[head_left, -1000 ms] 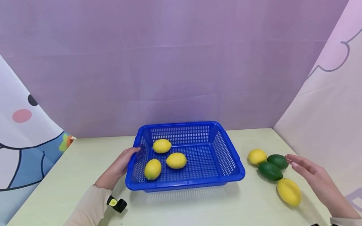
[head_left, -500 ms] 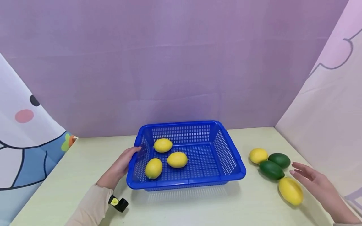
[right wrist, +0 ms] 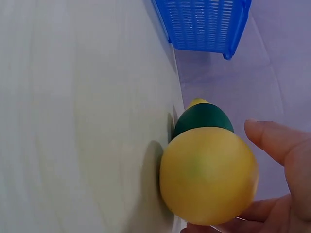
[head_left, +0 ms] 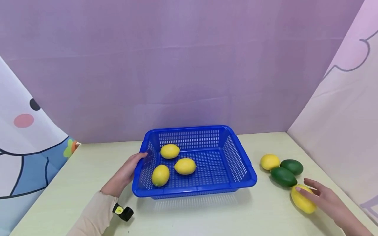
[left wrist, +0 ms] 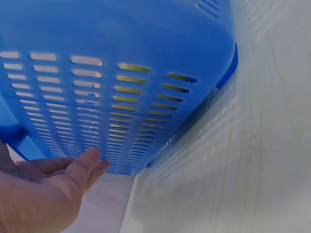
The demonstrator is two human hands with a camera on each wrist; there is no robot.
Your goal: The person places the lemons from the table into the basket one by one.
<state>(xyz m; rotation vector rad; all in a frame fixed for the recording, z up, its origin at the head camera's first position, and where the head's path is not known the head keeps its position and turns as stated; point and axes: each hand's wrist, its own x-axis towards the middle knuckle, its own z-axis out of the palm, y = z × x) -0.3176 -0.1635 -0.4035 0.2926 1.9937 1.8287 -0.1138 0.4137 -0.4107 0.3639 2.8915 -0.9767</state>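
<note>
My left hand [head_left: 128,168] grips the left rim of a blue plastic basket [head_left: 193,189]. In the left wrist view its fingers [left wrist: 80,167] lie against the slotted outer wall, below the rim. Three lemons, one of them a lemon [head_left: 185,166] near the middle, lie in the basket's left half. At the right, my right hand [head_left: 325,198] is around a larger, smooth yellow fruit [head_left: 302,201] on the table. The right wrist view shows the thumb [right wrist: 267,138] apart from this yellow fruit and the other fingers beyond its lower side, partly hidden.
Beyond the larger yellow fruit lie two dark green oval fruits, the nearer green fruit [head_left: 283,177] and the farther green fruit [head_left: 291,167]. Beside them is another lemon [head_left: 270,162]. A purple cloth [head_left: 189,72] hangs behind the table [head_left: 206,219], with printed cloths at both sides.
My right hand has moved from beside the farther green fruit back toward me and down around the larger yellow fruit. The left hand and the basket hold their place.
</note>
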